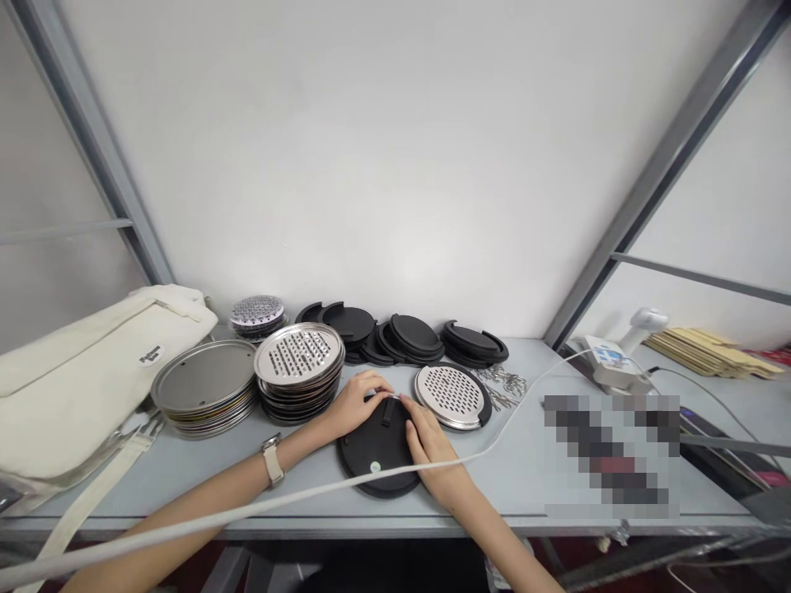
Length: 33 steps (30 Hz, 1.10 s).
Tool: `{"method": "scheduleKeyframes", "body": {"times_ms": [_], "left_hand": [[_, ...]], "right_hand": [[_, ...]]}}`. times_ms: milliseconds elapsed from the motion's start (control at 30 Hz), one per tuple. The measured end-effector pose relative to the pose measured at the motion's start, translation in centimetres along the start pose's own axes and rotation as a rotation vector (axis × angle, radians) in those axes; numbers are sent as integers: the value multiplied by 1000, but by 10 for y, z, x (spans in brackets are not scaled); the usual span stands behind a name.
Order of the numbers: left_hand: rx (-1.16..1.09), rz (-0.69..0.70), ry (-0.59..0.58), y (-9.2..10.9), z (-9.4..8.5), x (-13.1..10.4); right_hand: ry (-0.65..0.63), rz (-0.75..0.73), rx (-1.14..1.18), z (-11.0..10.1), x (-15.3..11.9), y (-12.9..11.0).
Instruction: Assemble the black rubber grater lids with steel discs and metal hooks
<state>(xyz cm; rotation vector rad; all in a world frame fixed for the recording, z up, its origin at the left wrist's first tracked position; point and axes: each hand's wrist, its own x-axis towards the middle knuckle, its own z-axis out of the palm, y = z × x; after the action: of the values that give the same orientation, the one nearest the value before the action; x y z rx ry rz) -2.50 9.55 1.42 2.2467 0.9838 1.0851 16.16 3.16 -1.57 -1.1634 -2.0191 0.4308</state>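
Note:
A round black disc point(376, 445) with a small pale green sticker lies on the grey table near its front edge. At the disc's far rim, my left hand point(362, 402) pinches from the left at a small shiny piece, too small to make out. My right hand point(432, 449) rests over the disc's right side, its fingertips closed near the same spot. Just right of my hands sits a perforated metal grater disc point(450, 397) in a black holder. Small metal hooks point(503, 385) lie in a loose pile beyond it.
Stacked grater discs point(300, 356) and plain metal plates point(203, 376) stand left, beside a cream bag point(86, 371). Black round holders point(417, 336) line the wall. A white cable point(247, 512) crosses in front of my forearms. A white scanner point(643, 325) and cardboard pieces point(710, 354) are right.

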Motion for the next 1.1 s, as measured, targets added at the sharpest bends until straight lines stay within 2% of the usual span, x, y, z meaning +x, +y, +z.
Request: {"method": "scheduleKeyframes", "body": {"times_ms": [267, 533, 1100], "left_hand": [[17, 4, -5, -1, 1, 0], [27, 12, -18, 3, -1, 0], [38, 4, -21, -1, 0, 0]], "right_hand": [[14, -37, -5, 3, -1, 5], [-20, 0, 4, 2, 0, 3], [-10, 0, 1, 3, 1, 7]]}}
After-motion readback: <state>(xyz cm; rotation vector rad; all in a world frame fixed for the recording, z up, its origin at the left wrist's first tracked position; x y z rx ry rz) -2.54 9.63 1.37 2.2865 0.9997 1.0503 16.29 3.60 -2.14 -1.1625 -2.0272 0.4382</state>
